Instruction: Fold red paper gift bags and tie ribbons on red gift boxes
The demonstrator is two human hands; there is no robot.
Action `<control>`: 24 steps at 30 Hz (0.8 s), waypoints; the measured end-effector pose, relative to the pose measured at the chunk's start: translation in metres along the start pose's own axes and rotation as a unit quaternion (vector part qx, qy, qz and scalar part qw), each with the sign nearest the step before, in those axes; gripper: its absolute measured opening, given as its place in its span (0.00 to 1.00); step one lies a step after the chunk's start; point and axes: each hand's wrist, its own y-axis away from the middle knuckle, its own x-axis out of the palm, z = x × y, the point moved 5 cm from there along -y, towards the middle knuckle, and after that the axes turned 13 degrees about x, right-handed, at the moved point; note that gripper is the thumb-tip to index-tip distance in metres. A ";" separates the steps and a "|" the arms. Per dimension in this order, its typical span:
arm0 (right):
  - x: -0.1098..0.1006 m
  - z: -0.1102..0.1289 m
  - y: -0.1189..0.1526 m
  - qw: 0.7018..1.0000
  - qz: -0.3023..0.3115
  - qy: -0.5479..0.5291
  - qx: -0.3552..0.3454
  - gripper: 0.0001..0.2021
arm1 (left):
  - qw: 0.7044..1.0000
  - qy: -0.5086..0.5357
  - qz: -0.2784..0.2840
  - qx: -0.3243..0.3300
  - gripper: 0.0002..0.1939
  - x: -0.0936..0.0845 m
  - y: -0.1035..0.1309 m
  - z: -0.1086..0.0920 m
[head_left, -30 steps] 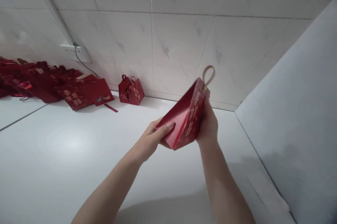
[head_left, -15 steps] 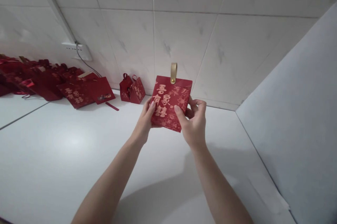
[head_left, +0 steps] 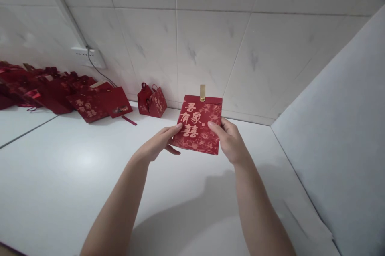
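Observation:
A flat red bag with pale characters and a flower print is held above the white table, tilted back. A gold strap with a round stud stands up from its top flap. My left hand grips its left edge, thumb on the front and fingers underneath, partly hidden. On the right edge, my right hand holds it, thumb on the front and the other fingers mostly behind.
Many red bags are heaped at the back left of the white table. Two small red boxes with loops stand by the tiled wall. A socket strip with a cable is on the wall; a pale panel rises at right.
The red bag has moved slightly right and down and leans further back. My left hand's fingers have shifted beneath it, and my right hand's fingers have moved further behind it.

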 end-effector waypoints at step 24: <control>0.015 -0.023 -0.013 0.986 0.104 0.014 0.131 0.19 | 0.991 0.024 -0.128 0.027 0.20 -0.008 0.001 -0.003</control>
